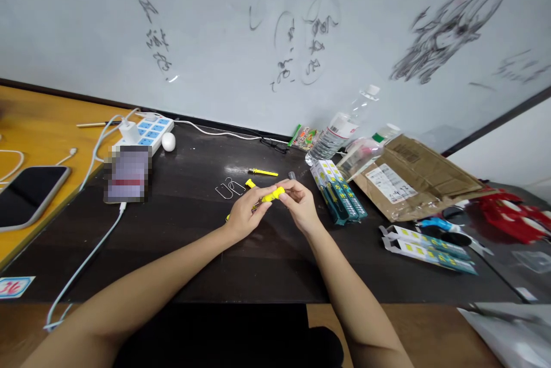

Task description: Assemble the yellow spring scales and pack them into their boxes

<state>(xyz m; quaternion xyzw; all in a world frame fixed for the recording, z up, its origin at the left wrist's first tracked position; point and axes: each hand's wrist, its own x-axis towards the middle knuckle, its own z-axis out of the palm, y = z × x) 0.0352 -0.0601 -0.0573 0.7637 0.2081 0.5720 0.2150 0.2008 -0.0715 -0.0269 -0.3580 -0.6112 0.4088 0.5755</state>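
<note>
Both my hands meet over the middle of the dark table [172, 241]. My left hand [244, 211] and my right hand [300, 201] are closed in a pinch on the two ends of a small yellow tool [274, 194]. A yellow shaft sticks out below my left hand [228, 219]. Another thin yellow screwdriver [263, 172] lies just behind my hands. A small yellow piece [250, 183] and some wire clips [229, 188] lie to the left of it.
Green packaged tools [338, 191] lie right of my hands, more packages [426, 248] further right. A cardboard parcel [413, 175], plastic bottles [340, 130], a power strip [146, 131] with cables, a phone [28, 194] and red parts [514, 216] surround the area.
</note>
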